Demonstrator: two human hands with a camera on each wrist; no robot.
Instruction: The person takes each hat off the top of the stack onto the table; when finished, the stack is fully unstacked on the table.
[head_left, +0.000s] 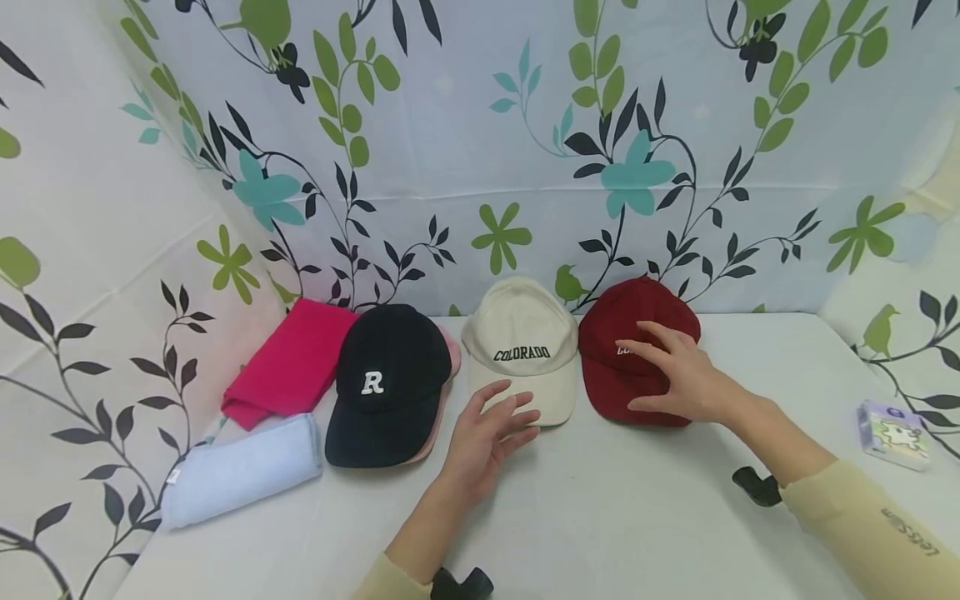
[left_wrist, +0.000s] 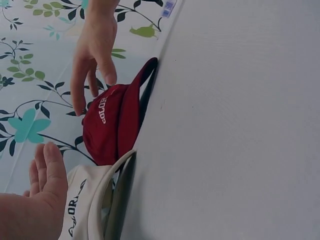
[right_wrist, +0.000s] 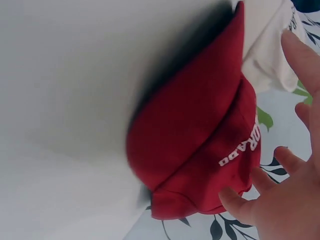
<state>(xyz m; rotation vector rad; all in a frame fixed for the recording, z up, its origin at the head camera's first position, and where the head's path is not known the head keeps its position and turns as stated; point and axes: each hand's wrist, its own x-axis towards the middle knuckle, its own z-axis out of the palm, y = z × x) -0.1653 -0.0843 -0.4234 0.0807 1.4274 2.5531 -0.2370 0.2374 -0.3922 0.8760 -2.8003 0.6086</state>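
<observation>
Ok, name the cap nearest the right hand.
The dark red cap, rightmost in the head view: the right hand is close by its crown, while the cream cap and black cap sit farther left.

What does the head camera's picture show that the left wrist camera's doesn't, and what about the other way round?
Only the head view shows the black cap with an R, the pink item peeking out behind it, the bright pink cloth and the light blue towel.

Only the left wrist view looks into the shaded gaps beneath the brims of the cream cap and red cap.

Both show those two caps, the left hand and the right hand.
</observation>
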